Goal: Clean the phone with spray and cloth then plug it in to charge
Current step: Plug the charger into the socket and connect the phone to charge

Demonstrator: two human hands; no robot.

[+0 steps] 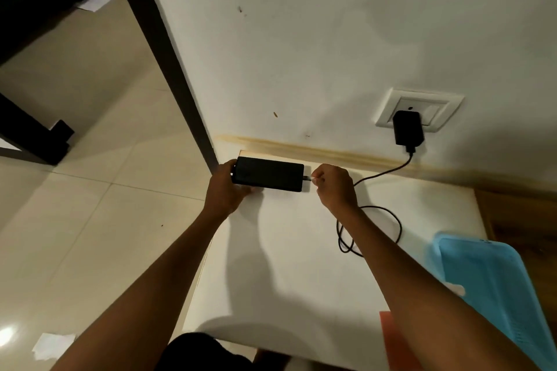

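A black phone (268,173) lies lengthwise near the far edge of a white table (289,265), close to the wall. My left hand (227,190) grips the phone's left end. My right hand (334,185) pinches the plug of a black charging cable (379,173) right at the phone's right end. The cable runs up to a black charger (407,128) plugged into a white wall socket (422,107), with a slack loop lying on the table behind my right wrist. No spray bottle is visible.
A light blue perforated basket (494,286) sits at the table's right side, with an orange item (387,328) partly hidden under my right forearm. A dark table leg (168,54) stands left of the wall. Scraps of paper (49,345) lie on the tiled floor.
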